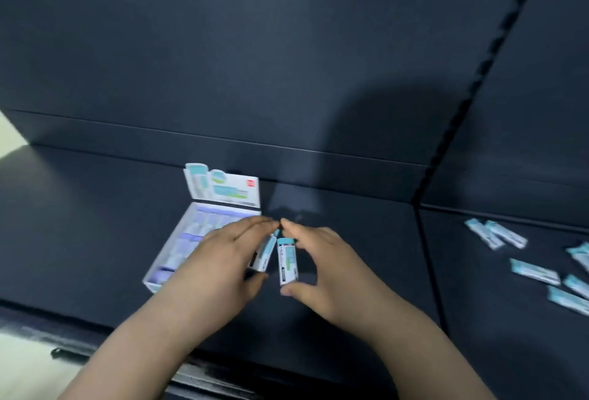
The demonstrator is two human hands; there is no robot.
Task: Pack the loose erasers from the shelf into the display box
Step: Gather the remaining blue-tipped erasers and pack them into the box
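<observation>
A white display box (178,233) with an upright printed lid (223,187) lies on the dark shelf, with rows of erasers inside it. My left hand (220,262) hovers over the box's right side and pinches a white and teal eraser (264,256) between fingers and thumb. Just to the right, my right hand (322,265) pinches a second eraser (287,261) by its two ends, upright. The fingertips of both hands almost meet above the erasers.
Several loose erasers (535,270) lie scattered on the neighbouring shelf section at the right. A dark upright divider (424,240) separates the two sections. The shelf's back wall (287,64) rises behind the box, and the front edge (95,336) runs below my forearms.
</observation>
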